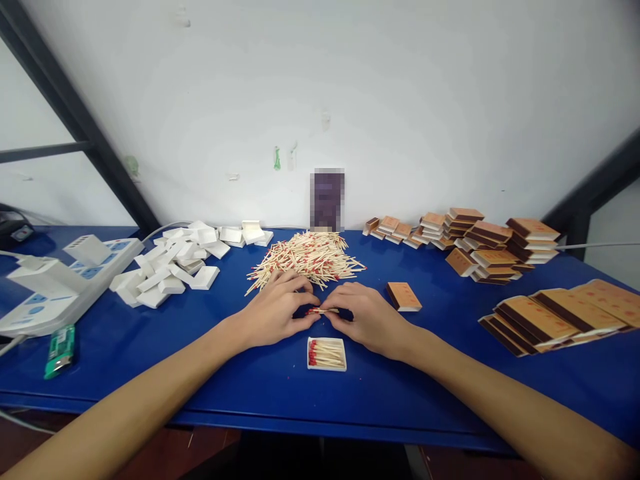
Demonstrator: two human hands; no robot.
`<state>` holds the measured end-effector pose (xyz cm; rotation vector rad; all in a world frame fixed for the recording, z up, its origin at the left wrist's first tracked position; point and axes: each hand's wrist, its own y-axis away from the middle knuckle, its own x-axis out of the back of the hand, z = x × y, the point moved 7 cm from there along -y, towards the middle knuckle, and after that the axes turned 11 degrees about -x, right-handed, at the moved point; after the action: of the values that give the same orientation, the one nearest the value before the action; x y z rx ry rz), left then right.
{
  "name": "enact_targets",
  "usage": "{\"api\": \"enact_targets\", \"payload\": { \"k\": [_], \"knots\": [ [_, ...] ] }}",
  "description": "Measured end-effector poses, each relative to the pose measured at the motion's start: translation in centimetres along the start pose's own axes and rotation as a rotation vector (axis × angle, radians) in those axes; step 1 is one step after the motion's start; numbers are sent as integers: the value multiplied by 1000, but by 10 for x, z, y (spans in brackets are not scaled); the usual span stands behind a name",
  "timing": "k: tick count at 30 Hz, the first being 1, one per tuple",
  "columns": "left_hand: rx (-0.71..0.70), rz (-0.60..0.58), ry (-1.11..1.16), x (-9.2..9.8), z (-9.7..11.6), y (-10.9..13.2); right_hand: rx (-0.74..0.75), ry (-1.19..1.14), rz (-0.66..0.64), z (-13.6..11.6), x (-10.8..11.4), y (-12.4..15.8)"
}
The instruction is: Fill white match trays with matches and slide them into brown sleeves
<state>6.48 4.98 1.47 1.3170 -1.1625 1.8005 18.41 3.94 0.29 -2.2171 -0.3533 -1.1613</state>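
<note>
Just beyond a small white tray, my right hand (367, 317) pinches a few matches (316, 311) between thumb and fingers, their red heads pointing left. My left hand (280, 308) is curved around the head end of these matches, its thumb and index finger apart with a gap between them. In front of both hands lies the white inner matchbox tray (327, 367), holding a row of matches with red heads on the left. Behind the hands rises a large heap of loose matches (310, 257), partly hidden by my left hand.
White empty trays (173, 263) are piled left, beside a power strip (107, 263) and a green lighter-like packet (60, 350). One orange matchbox sleeve (404, 297) lies right of my hand. Stacked sleeves (493, 243) and flattened-looking sleeves (555, 317) stand farther right. A wall closes the back.
</note>
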Motion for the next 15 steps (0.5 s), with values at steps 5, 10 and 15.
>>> {"api": "enact_targets", "payload": {
  "k": [5,10,15],
  "knots": [
    [-25,-16,-41,-1,2,0,3,-54,11,-1,1,0],
    [-41,-30,-88,-3,4,-1,-12,-7,-9,0,-2,0],
    [-37,-36,-78,-3,4,-1,19,45,46,-1,-4,1]
  ]
}}
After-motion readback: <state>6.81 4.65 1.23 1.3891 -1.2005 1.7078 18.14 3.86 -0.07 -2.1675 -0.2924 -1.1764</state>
